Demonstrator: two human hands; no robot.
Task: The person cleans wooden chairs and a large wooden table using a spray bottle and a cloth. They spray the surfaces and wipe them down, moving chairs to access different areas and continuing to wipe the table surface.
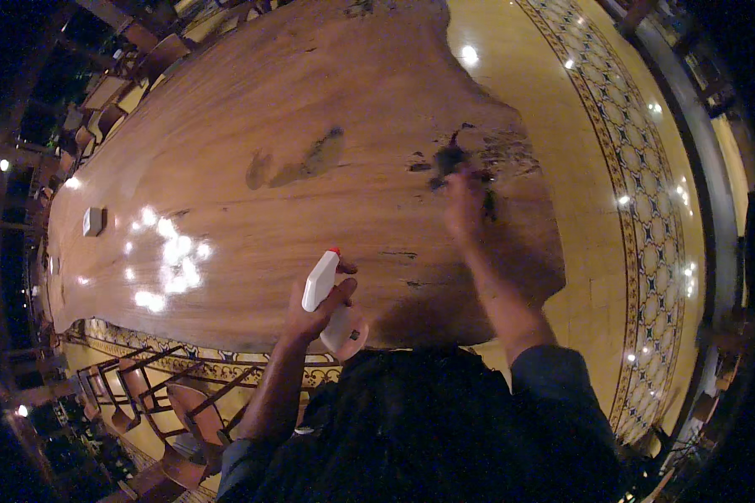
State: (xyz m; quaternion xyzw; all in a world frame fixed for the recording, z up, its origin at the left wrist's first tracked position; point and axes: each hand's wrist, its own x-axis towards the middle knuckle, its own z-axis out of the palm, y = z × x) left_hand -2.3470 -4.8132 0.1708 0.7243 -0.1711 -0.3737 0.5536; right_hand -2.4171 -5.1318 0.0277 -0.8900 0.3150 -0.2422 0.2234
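My left hand (319, 311) grips a spray bottle by its neck, over the near edge of the wooden table. The bottle has a white trigger head (320, 281) with a red nozzle tip and a clear body (345, 333). Farther out to the right, my right hand (465, 204) is pressed to the tabletop (352, 220), blurred by motion. Under and around its fingers shows a dark bunched thing, apparently a cloth (451, 158), hard to part from the dark cracks in the wood. Two damp-looking dark patches (311, 160) mark the tabletop left of that hand.
A small white box-like object (92, 222) stands toward the table's left end. Wooden chairs (192, 409) are close to the near left edge, with more chairs (163, 53) beyond the far left side. Yellow tiled floor (582, 251) with a patterned border runs along the right.
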